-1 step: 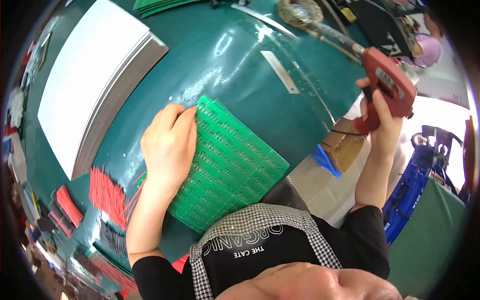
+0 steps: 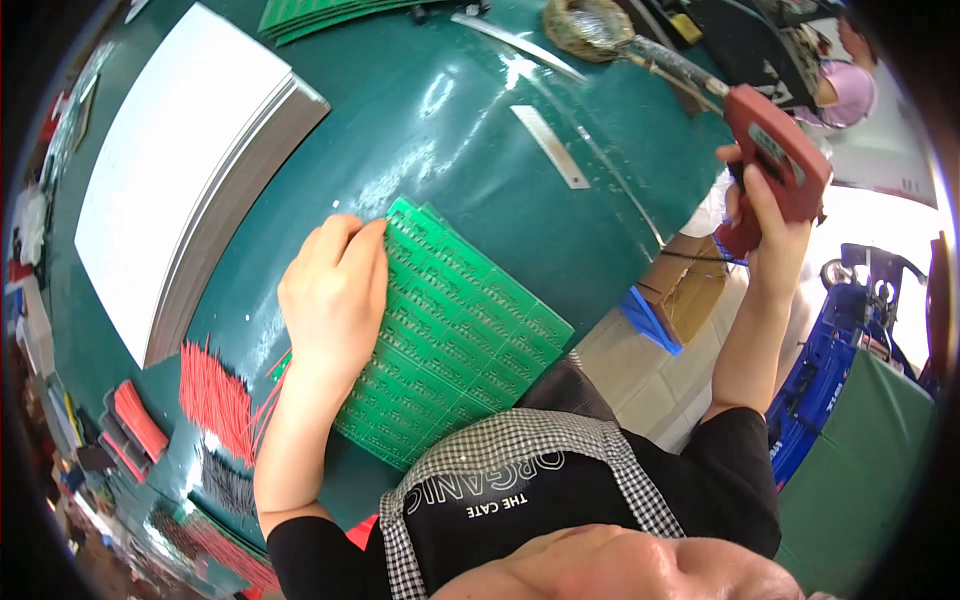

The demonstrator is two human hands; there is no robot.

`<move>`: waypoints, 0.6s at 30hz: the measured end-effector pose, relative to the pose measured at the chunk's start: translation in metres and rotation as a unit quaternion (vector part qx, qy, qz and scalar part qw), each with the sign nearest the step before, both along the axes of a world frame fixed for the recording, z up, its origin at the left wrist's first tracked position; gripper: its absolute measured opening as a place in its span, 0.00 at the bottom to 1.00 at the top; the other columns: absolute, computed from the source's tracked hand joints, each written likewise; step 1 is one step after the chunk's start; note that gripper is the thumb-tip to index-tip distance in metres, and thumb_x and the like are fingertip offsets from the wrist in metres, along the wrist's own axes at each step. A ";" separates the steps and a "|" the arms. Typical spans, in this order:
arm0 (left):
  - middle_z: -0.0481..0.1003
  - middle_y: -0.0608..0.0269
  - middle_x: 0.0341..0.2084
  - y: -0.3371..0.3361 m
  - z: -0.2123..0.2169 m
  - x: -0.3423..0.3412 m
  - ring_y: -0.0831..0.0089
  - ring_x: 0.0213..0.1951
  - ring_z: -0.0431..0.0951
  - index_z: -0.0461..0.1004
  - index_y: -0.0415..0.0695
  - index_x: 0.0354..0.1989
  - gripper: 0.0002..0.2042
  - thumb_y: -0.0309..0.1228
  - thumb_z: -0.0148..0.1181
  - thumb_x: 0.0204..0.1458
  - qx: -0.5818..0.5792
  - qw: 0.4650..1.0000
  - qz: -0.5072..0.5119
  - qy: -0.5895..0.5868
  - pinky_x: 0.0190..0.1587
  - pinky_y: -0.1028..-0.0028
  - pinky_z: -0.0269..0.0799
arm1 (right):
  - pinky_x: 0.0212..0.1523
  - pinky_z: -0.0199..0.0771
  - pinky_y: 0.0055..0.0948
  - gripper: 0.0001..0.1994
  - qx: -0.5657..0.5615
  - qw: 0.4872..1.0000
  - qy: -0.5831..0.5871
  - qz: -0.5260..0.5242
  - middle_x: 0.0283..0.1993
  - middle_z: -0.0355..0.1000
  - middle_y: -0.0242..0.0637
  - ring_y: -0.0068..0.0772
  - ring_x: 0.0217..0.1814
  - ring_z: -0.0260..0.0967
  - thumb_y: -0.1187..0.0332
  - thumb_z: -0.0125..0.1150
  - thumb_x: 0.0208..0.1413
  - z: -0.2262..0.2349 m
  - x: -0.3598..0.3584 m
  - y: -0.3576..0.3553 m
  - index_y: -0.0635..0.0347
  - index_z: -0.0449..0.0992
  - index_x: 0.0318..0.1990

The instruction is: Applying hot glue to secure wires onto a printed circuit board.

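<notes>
My left hand (image 2: pixel 335 300) rests at the upper left edge of a green circuit board panel (image 2: pixel 470 330), fingers curled and pressed together against it. Its fingertips are partly hidden, so a thin wire between them cannot be ruled out. The panel carries rows of small repeated boards, and another green edge shows beneath it. Out to the right, my right hand (image 2: pixel 770 225) is wrapped round the grip of a red soldering gun (image 2: pixel 785 150). The gun's long metal barrel points up and left to a round, crusted dish (image 2: pixel 588 28).
Red wires (image 2: pixel 215 400) and dark wires (image 2: pixel 228 480) lie left of my forearm. A tall white stack of sheets (image 2: pixel 185 150) stands far left. A steel ruler (image 2: pixel 550 146) and green panels (image 2: pixel 330 18) lie on the table. Below the gun are a cardboard box (image 2: pixel 695 300) and a blue vehicle (image 2: pixel 820 350).
The table and its things sit slightly further left in view. The soldering gun has risen a little with my right hand. My left hand stays at the panel's edge.
</notes>
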State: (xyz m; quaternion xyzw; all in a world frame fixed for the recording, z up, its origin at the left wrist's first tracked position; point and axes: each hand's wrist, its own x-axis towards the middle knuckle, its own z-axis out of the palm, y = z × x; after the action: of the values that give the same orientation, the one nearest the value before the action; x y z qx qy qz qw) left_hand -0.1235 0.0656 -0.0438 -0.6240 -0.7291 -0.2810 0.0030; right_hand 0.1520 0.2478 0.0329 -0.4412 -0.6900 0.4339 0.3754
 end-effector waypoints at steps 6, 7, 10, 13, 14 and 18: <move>0.70 0.59 0.36 -0.009 0.032 0.010 0.62 0.40 0.70 0.73 0.41 0.40 0.13 0.24 0.59 0.43 -0.043 0.997 0.016 0.063 0.40 0.67 0.67 | 0.30 0.66 0.24 0.18 0.237 0.911 -0.327 -0.087 0.29 0.74 0.38 0.23 0.26 0.67 0.57 0.63 0.45 0.030 0.031 0.082 0.59 0.74 0.41; 0.70 0.59 0.36 -0.014 0.037 0.011 0.62 0.40 0.70 0.73 0.41 0.40 0.13 0.24 0.59 0.43 -0.037 0.997 0.013 0.065 0.40 0.67 0.67 | 0.33 0.67 0.26 0.19 0.319 0.888 -0.326 -0.052 0.30 0.74 0.39 0.28 0.29 0.70 0.57 0.63 0.45 0.028 0.033 0.099 0.58 0.73 0.43; 0.70 0.57 0.38 -0.037 0.042 0.006 0.59 0.42 0.69 0.74 0.41 0.39 0.13 0.23 0.60 0.41 -0.033 0.994 0.047 0.097 0.44 0.64 0.66 | 0.39 0.68 0.31 0.22 0.323 0.831 -0.453 -0.023 0.36 0.73 0.42 0.42 0.38 0.71 0.57 0.61 0.45 0.030 0.027 0.132 0.53 0.71 0.48; 0.70 0.58 0.38 -0.077 0.044 -0.009 0.58 0.42 0.69 0.74 0.41 0.37 0.12 0.23 0.60 0.41 -0.033 0.983 0.130 0.123 0.44 0.64 0.65 | 0.42 0.68 0.32 0.23 0.298 0.798 -0.518 0.076 0.40 0.72 0.44 0.42 0.41 0.70 0.59 0.61 0.45 0.026 0.006 0.151 0.52 0.69 0.51; 0.70 0.58 0.38 -0.097 0.047 -0.016 0.58 0.42 0.69 0.74 0.41 0.37 0.11 0.22 0.59 0.42 -0.038 0.976 0.173 0.126 0.45 0.64 0.64 | 0.42 0.68 0.30 0.23 0.300 0.805 -0.495 0.129 0.38 0.73 0.44 0.37 0.40 0.71 0.61 0.62 0.45 0.024 -0.004 0.160 0.56 0.69 0.51; 0.71 0.56 0.37 -0.157 0.033 -0.044 0.59 0.42 0.70 0.75 0.40 0.36 0.09 0.23 0.57 0.44 -0.026 0.947 0.306 0.093 0.45 0.65 0.64 | 0.43 0.66 0.19 0.18 0.055 0.960 -0.239 0.137 0.44 0.71 0.31 0.22 0.42 0.67 0.67 0.58 0.51 0.032 0.015 0.182 0.60 0.70 0.50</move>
State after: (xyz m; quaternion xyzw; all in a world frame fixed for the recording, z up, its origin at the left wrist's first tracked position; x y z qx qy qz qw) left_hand -0.1678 -0.0909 -0.0108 -0.3937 -0.8888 -0.1883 0.1400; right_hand 0.1666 0.4302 0.0647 -0.4122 -0.8362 0.3243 0.1607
